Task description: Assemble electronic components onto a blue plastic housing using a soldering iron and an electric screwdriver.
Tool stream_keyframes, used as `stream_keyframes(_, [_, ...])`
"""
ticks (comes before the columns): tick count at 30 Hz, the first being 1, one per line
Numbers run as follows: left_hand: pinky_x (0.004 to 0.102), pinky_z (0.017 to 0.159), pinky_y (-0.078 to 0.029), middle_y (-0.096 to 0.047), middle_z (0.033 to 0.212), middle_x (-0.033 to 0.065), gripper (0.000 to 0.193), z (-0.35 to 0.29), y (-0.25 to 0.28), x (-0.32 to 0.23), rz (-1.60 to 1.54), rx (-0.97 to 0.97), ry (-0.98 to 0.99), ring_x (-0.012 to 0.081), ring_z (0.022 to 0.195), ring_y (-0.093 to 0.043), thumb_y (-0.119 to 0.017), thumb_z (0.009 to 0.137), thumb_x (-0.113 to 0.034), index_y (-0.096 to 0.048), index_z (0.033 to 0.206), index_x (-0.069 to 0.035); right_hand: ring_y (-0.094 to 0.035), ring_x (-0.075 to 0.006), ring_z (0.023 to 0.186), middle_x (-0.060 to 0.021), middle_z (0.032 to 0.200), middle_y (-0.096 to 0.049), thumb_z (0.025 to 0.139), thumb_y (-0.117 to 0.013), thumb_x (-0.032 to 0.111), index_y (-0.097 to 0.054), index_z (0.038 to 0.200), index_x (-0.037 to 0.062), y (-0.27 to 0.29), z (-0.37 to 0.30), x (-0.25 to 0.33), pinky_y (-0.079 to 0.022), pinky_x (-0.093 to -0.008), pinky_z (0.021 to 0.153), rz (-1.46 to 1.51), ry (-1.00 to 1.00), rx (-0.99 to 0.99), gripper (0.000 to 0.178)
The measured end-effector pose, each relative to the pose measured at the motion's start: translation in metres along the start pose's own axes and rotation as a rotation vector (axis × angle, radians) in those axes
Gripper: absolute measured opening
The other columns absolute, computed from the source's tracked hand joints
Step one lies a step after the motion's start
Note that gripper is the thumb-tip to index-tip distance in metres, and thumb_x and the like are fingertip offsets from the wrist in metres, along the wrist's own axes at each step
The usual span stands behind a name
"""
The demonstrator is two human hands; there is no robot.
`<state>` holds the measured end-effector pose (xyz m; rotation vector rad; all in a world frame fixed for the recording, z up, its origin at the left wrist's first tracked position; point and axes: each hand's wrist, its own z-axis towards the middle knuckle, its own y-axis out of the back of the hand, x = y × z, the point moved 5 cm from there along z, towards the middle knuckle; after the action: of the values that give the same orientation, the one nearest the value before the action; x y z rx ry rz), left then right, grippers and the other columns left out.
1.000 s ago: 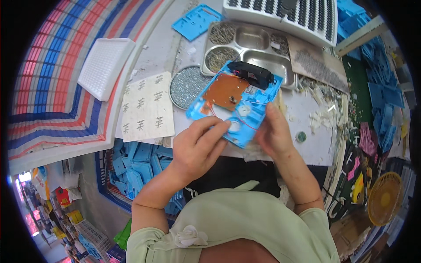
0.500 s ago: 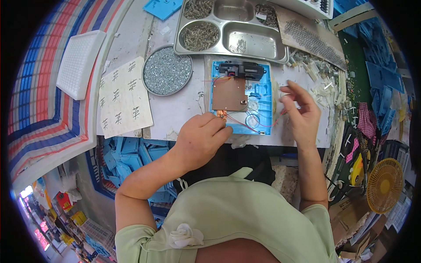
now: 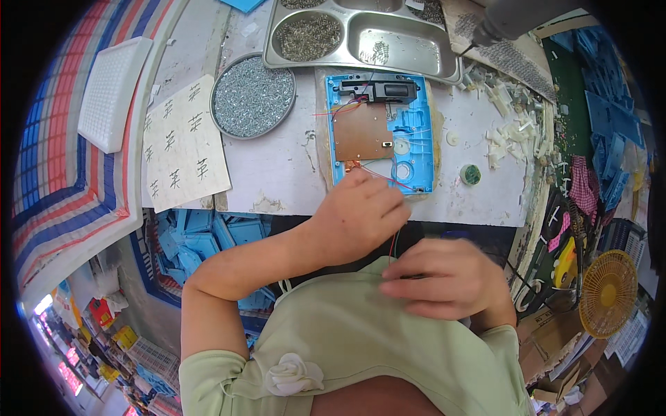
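While the left hand (image 3: 362,215) overlaps its six-o'clock edge, grip unclear, one blue casing (image 3: 416,159) lies on table (image 3: 291,173) — likely light, stiff, wires (image 3: 390,179) fragile; hold by side walls (image 3: 429,132) — right hand (image 3: 447,277), five o'clock, half-spread, contents unclear.

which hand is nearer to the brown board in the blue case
Left. The left hand is at the near edge of the blue case, just below the brown board; the right hand is farther away, lower and to the right.

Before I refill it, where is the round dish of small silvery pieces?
In the head view, the round dish lies left of the blue casing, between the pale sheet and the steel tray.
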<state>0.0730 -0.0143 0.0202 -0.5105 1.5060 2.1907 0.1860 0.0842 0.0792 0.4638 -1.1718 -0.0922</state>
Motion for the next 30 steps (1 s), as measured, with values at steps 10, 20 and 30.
stream_keyframes(10, [0.0367,0.058,-0.040,-0.060,0.077,0.0026,0.019,-0.049,0.024,0.030,0.113,-0.274,0.124,0.0215,0.066,-0.057,-0.078,0.077,-0.010,-0.069,0.094,-0.010,-0.054,-0.0278,0.097,-0.0035,0.097,-0.063,0.078,-0.080,0.031,-0.074,0.106,0.0065,0.004,0.020,-0.069,-0.039,-0.0470,0.090,-0.761,-0.237,-0.233,0.038])
stream_keyframes(20, [0.0403,0.057,-0.043,-0.054,0.078,0.0060,0.016,-0.083,0.000,0.016,0.030,0.067,0.316,0.0279,0.064,-0.056,-0.076,0.080,-0.013,-0.062,0.085,-0.009,-0.057,-0.0247,0.090,-0.0020,0.095,-0.064,0.072,-0.083,0.018,-0.072,0.097,0.0098,-0.039,0.044,-0.076,-0.038,-0.0473,0.089,-0.715,-0.207,-0.322,0.029])
stream_keyframes(30, [0.0401,0.062,-0.050,-0.065,0.088,0.0071,0.028,-0.064,0.020,0.053,-0.048,-0.097,0.177,0.0284,0.074,-0.063,-0.083,0.077,-0.016,-0.071,0.101,-0.010,-0.058,-0.0244,0.093,-0.0012,0.100,-0.066,0.069,-0.085,0.025,-0.069,0.102,0.0121,-0.016,0.043,-0.069,-0.039,-0.0489,0.094,-0.686,-0.210,-0.069,0.039])
